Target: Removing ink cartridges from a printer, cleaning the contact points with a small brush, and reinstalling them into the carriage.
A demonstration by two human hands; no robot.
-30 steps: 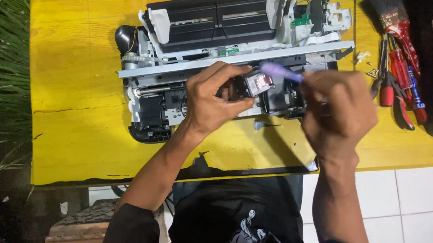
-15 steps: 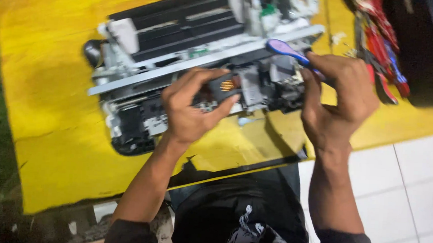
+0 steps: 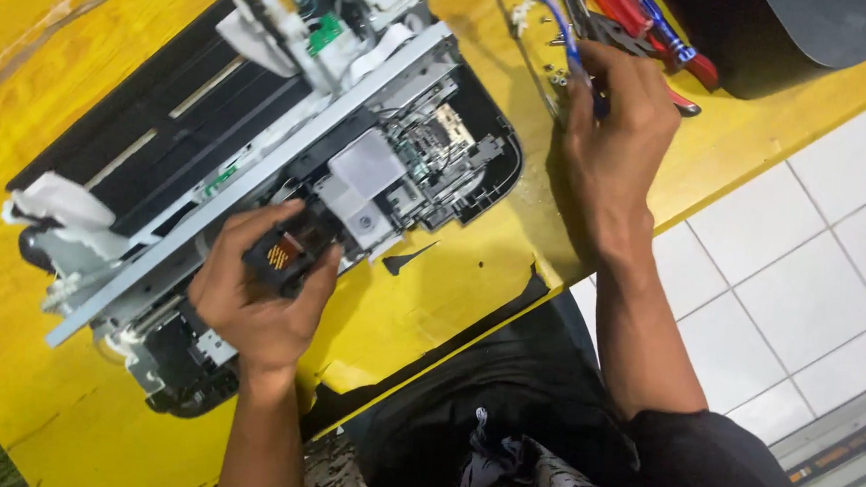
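A stripped printer mechanism (image 3: 259, 133), black and grey with white plastic parts, lies across the yellow table (image 3: 419, 303). My left hand (image 3: 254, 298) grips a small black ink cartridge (image 3: 282, 252) with orange contacts, right at the printer's front rail. My right hand (image 3: 610, 129) is over at the table's right side, fingers closed on a thin brush with a purple-blue handle (image 3: 556, 25). It rests beside a pile of hand tools (image 3: 646, 31) and apart from the printer.
Red and blue handled pliers and screwdrivers lie at the top right, next to a dark object (image 3: 796, 35). Small screws (image 3: 555, 76) are scattered near my right hand. White floor tiles (image 3: 803, 256) show past the table edge; my dark-clothed lap (image 3: 502, 418) is below.
My right hand has carried the brush away from the cartridge to the tool pile on the right. My left hand keeps the cartridge at the printer. The view has tilted.
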